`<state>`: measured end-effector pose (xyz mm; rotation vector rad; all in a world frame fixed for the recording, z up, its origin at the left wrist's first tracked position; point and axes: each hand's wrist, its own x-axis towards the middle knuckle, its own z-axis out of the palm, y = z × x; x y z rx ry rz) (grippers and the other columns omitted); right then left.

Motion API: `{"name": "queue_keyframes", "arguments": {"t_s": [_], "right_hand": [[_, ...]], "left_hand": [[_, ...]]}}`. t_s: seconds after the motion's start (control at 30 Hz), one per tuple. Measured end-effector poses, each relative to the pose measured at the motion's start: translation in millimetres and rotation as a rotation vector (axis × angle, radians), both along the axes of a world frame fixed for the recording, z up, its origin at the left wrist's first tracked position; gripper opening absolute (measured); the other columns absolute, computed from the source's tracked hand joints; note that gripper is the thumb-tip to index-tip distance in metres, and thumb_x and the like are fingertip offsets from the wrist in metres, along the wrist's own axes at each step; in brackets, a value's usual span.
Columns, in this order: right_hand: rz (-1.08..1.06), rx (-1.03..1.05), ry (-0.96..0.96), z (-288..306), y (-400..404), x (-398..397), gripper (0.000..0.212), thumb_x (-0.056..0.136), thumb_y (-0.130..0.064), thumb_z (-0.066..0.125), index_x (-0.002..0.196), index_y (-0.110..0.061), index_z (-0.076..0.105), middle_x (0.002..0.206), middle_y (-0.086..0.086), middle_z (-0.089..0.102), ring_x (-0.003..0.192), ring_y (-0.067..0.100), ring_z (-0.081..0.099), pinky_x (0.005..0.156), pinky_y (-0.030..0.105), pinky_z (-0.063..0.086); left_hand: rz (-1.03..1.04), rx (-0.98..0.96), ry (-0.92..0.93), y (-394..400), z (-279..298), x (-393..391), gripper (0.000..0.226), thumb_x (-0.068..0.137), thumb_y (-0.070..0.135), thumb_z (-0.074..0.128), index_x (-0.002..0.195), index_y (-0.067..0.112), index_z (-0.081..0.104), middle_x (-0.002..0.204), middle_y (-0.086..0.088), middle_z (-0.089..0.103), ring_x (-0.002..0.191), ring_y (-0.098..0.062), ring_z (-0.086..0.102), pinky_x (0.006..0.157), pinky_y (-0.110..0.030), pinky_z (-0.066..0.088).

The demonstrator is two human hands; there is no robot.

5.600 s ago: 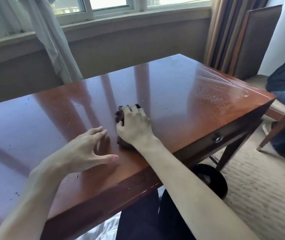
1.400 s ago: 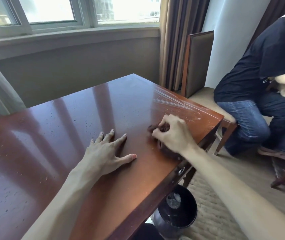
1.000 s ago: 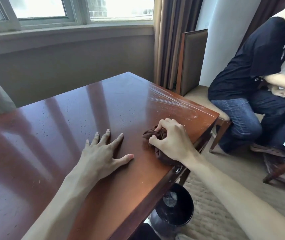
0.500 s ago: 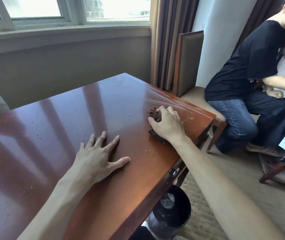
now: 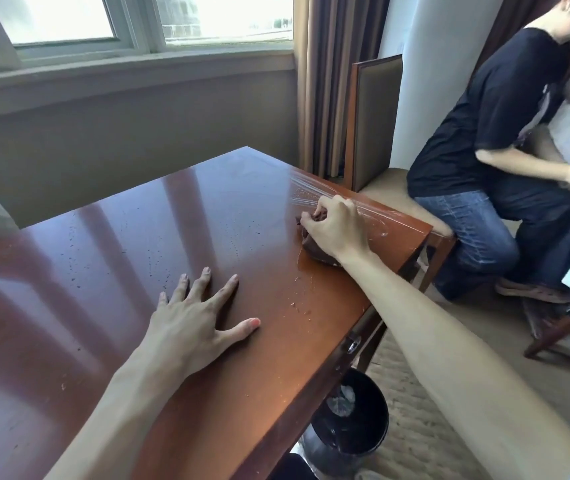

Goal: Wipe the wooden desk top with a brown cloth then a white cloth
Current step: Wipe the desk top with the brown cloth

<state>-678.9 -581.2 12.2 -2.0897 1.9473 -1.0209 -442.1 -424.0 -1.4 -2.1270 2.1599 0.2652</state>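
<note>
Head view, left to right. Your left hand (image 5: 193,320) lies flat on the wooden desk top (image 5: 131,244) near its near edge, fingers spread and palm down, holding nothing; it acts as a brace only.

Loose specks and crumbs (image 5: 299,299) lie on the surface between the 2 hands, close to the near edge.

Your right hand (image 5: 337,230) is at the right end of the desk, close to the right edge, with the fingers curled over the brown cloth (image 5: 314,249) and bunching it against the wood. The cloth sits under the palm and shows on the left and near sides of the hand. Wet streaks (image 5: 311,195) run across the surface just beyond the knuckles, toward the far right corner.

Step in hand, as judged: first pass with the brown cloth.

1. Keep the palm pressed down so the cloth stays in full contact.
2. Carry the stroke through the streaks to the far right corner.
3. Return along the near edge to gather the crumbs.
4. Keep the left hand planted and clear of the stroke.

No white cloth is visible in this view.
</note>
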Motion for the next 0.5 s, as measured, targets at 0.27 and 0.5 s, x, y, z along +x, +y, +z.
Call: {"name": "queue_keyframes", "arguments": {"t_s": [0.27,0.5], "right_hand": [[0.185,-0.055,0.034,-11.4,49.2,-31.8,0.029,0.084,-0.046,0.069,0.069,-0.024,0.058,0.077,-0.008,0.059,0.081,0.017,0.055,0.068,0.034,0.047],[0.035,-0.062,0.000,-10.5,34.4,-23.4,0.026,0.084,-0.044,0.067,0.072,-0.022,0.059,0.083,-0.004,0.059,0.089,0.022,0.055,0.072,0.031,0.042]], "left_hand": [[0.010,0.009,0.019,-1.0,2.3,-0.6,0.094,0.072,0.093,0.018,0.155,0.054,0.000,0.169,0.005,-0.005,0.156,-0.024,-0.004,0.126,-0.049,0.009],[0.012,0.014,0.023,2.1,2.3,-2.2,0.093,0.072,0.094,0.018,0.155,0.055,-0.001,0.169,0.006,-0.005,0.156,-0.024,-0.004,0.126,-0.049,0.009]]}}
